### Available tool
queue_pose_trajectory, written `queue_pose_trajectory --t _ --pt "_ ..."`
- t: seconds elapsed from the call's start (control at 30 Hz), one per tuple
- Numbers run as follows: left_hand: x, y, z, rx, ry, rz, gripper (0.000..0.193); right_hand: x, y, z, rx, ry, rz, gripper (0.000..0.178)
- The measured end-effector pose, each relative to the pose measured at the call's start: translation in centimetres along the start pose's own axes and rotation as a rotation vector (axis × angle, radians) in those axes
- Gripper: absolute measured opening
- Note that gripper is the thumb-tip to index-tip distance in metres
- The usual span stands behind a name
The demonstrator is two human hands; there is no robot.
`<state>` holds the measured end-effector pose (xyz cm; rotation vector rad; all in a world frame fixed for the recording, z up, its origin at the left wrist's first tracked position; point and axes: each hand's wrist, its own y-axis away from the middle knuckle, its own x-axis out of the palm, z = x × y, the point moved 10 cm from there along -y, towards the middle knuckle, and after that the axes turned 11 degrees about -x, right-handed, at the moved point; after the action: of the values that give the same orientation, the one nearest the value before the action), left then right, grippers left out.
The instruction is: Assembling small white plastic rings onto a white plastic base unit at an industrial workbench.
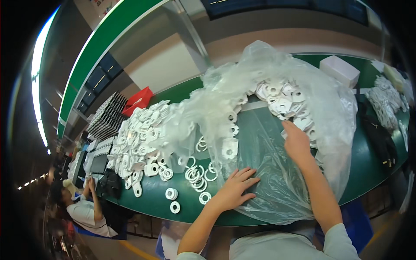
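Note:
A large clear plastic bag [268, 173] lies spread over the green table in front of me. My left hand [236, 189] rests flat on its near left part, fingers spread, holding nothing. Farther up and to the right, my right hand [297, 141] is closed, its fingers curled beside a heap of white plastic parts with round holes [281, 104] lying in the bag. A sliver of white shows at its fingertips, but what it grips is mostly hidden. Left of the bag lie loose white rings [197, 177] and a short stack of white washers [171, 193].
A big pile of white parts [141, 134] covers the table's left side, near a red bin [138, 101] and stacked dark trays [108, 116]. A white box [339, 70] and white gloves [385, 102] are at right. Another person [89, 212] sits at far left.

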<state>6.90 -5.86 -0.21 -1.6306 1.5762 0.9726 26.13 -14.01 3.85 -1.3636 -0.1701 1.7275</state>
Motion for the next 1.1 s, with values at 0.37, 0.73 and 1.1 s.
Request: queue_pose_trajectory --t 0.37,0.73,1.1 --pt "-3.2 3.2 0.5 -0.024 0.16 -0.162 0.037 1.1 -0.4 -1.0 0.074 0.062 0.102 0.022" --pt "-18.0 19.7 20.5 -0.82 0.001 -0.921 0.017 -1.5 -1.1 4.4 -0.13 -0.379 -0.184 0.01" --pt "-16.9 16.6 19.0 -0.645 -0.435 -0.841 0.012 9.5 3.7 6.3 0.409 -1.302 0.308 0.035"
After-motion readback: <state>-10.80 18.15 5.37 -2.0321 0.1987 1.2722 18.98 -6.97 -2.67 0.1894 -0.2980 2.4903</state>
